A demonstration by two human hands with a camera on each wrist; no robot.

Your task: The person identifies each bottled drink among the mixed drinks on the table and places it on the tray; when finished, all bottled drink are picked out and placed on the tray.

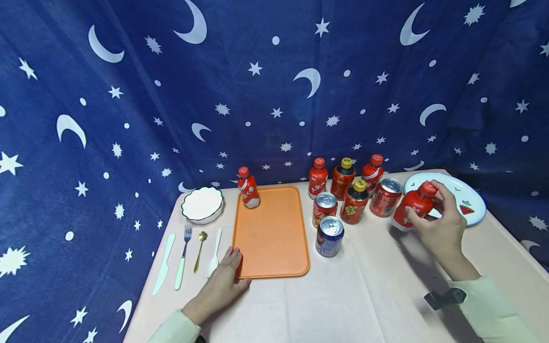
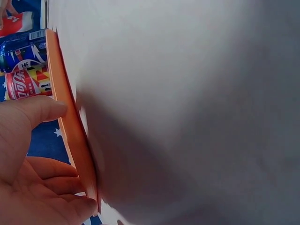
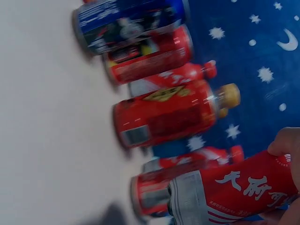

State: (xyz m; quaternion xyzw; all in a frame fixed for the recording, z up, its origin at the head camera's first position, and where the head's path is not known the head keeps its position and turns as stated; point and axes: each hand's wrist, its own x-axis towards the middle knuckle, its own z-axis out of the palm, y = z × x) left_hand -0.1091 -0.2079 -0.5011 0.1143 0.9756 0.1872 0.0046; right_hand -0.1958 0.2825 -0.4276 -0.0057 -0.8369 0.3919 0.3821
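Gripping a red bottle (image 1: 415, 203) near its cap between thumb and fingers, the right hand (image 1: 444, 227) holds it tilted in front of the white plate (image 1: 476, 196), a grasp that presumably leaves the base free; the left hand (image 1: 224, 284), its fingers relaxed, rests at the near left corner of the orange tray (image 1: 271, 238), probably to steady it. The tray bears one upright bottle (image 1: 249, 190) at its far left; right of it stand cans (image 1: 330, 238) and capped bottles (image 1: 355, 206), contents hidden
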